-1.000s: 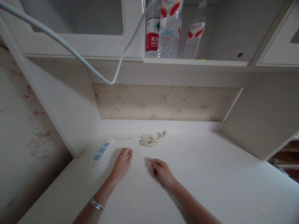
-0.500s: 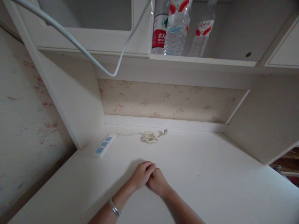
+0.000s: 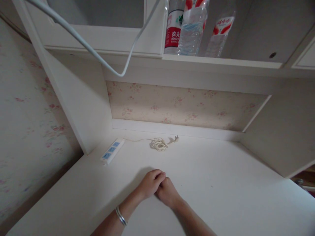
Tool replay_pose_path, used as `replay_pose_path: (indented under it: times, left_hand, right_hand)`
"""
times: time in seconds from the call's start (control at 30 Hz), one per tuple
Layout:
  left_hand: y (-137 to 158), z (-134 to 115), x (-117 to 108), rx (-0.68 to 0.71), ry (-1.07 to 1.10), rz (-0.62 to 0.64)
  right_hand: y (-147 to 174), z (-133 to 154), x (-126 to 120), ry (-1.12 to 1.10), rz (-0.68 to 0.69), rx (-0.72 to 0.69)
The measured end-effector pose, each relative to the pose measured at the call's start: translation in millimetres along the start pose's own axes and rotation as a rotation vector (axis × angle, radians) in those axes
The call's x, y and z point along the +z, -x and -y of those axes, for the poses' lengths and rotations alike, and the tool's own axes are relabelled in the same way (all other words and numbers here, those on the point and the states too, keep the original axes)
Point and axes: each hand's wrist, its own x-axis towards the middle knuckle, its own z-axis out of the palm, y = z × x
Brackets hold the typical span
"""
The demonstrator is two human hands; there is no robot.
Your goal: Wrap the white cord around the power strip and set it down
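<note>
On the white desktop (image 3: 211,206), my left hand (image 3: 151,183) and my right hand (image 3: 168,193) rest pressed together with fingers curled. My left thumb lies against the top of my right hand, and the fingers between them are partly hidden. No object shows in either hand. A silver bangle (image 3: 120,216) circles my left wrist. Beyond my hands, a coiled white cord (image 3: 159,144) ends in a plug (image 3: 176,138). It runs left to a white power strip (image 3: 112,152) with blue sockets, lying slanted on the desktop.
An overhead shelf (image 3: 221,61) holds plastic bottles, among them a red-labelled bottle (image 3: 173,34) and a clear water bottle (image 3: 191,32). A pale bent cable (image 3: 103,62) hangs at upper left. Side panels (image 3: 83,101) enclose the desk.
The view has shifted slightly, so the shelf and bottles sit a little higher and farther right. My hands stay pressed together in the same spot.
</note>
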Motion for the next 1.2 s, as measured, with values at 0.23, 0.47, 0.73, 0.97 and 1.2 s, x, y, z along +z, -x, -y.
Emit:
replay_pose_path:
  times: [0.23,0.47,0.73,0.97,1.2]
  left_hand:
    - [0.6,-3.0,-0.6,-0.003,-0.028,0.002]
    - [1.7,-4.2,-0.8,0.008,-0.032,0.0]
    - [3.2,-7.4,-2.5,0.003,-0.052,0.007]
    - [3.2,-7.5,-2.5,0.011,-0.066,0.008]
    - [3.4,-9.2,-2.8,0.014,-0.088,0.013]
  right_hand:
    - [0.9,-1.4,0.9,-0.009,-0.003,-0.01]
    - [1.3,-2.4,1.3,-0.012,-0.007,-0.015]
    - [0.8,-5.2,2.0,0.015,0.001,-0.008]
    - [1.6,-2.5,0.9,0.011,-0.001,-0.029]
    - [0.8,-4.2,1.5,0.03,0.012,-0.023]
